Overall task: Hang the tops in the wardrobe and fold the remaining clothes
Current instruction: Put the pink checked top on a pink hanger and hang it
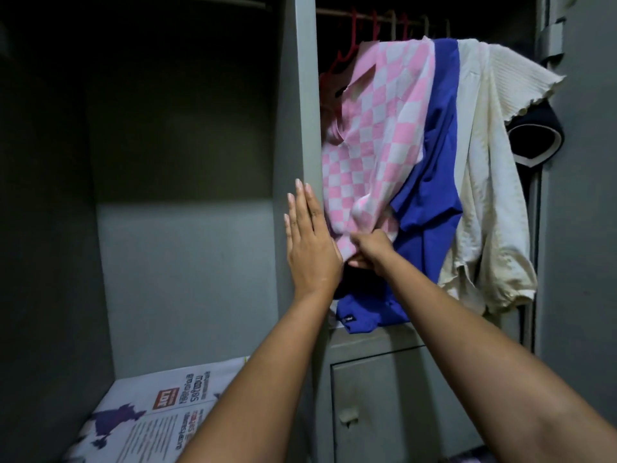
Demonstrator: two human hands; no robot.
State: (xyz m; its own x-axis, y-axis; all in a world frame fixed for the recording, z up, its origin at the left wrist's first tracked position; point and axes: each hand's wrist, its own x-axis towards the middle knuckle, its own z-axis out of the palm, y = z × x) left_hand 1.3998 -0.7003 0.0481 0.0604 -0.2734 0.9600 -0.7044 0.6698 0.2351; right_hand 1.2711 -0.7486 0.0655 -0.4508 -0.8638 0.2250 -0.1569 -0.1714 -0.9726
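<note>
- Head view: a newspaper (157, 412) is laid on the left shelf.
- Left hand (309, 242) is held flat, fingers straight, against the wardrobe divider (309, 111).
- Checked top (377, 135), hung on the rail, is pinched at its hem by the right hand (369, 250).
- Blue top (430, 182) and white top (487, 182) are hung beside it.

I see two bare arms coming up from the bottom of my view. No sleeves show on them; they are bare from the edge of my view all the way to the wrists. My left hand (309, 242) has long nails with a pale, light look at the fingertips. My right hand (370, 250) shows only its back and knuckles. I see no rings, watch or bands on either wrist.
</note>
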